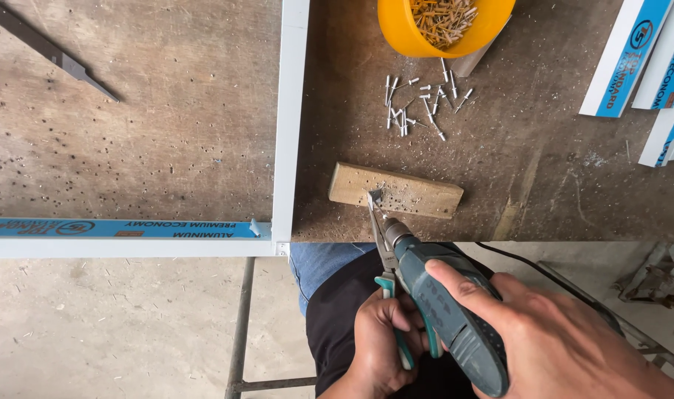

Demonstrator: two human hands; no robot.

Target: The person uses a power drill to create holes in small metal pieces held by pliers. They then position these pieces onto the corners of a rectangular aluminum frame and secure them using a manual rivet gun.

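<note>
Head view. I am gripping the drill (448, 310) in my right hand (566, 340), fingers wrapped tight round its teal, rubbery body, index finger lying along the side. My left hand (381, 336) is squeezing the pliers (385, 255) closed by their teal handles; their thin steel jaws are pinching a small metal bracket (374, 196) against the wood block (396, 191). The block is lying near the bench (559, 170) edge, just in front of my lap.

Progress, as I judge it: the bit is meeting the bracket, so drilling is under way; whether the hole is through I cannot tell (the tip is hidden by the pliers). The block's top is already showing many small pits and pale swarf.

Materials: the block is raw, pale and rectangular; the bench is dark, scarred and speckled. Loose rivets (422, 103), slim and silvery, are lying scattered beyond the block, below a glossy orange bowl (426, 37) holding tan fasteners. A white aluminium frame (289, 125), smooth and square-edged with blue film, is forming a corner to my left. More filmed profiles (647, 59) are lying at far right.
</note>
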